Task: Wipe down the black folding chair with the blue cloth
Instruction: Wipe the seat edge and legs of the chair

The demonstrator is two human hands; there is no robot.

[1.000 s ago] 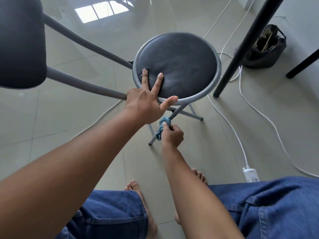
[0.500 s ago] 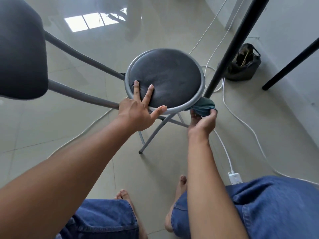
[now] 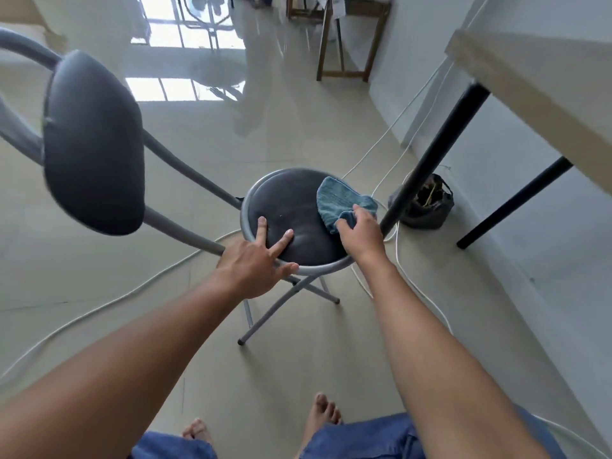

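Note:
The black folding chair stands in front of me with its round black seat [image 3: 294, 213] ringed in grey metal and its padded backrest [image 3: 89, 144] at the upper left. My left hand [image 3: 255, 263] rests on the seat's near edge, two fingers spread flat on the cushion and the thumb along the rim. My right hand [image 3: 359, 231] grips the blue cloth [image 3: 341, 200], which lies spread on the right side of the seat. The chair's grey crossed legs [image 3: 291, 299] show below the seat.
A table's black leg [image 3: 433, 154] slants down just right of the seat, with a dark bag [image 3: 427, 203] behind it. White cables [image 3: 410, 279] run over the tiled floor on both sides. A wooden stool [image 3: 344, 38] stands far back. My bare feet [image 3: 326, 414] are below.
My right hand brought the cloth up from under the seat's rim onto the top of the seat. The view tilted upward. My left hand stayed on the seat edge.

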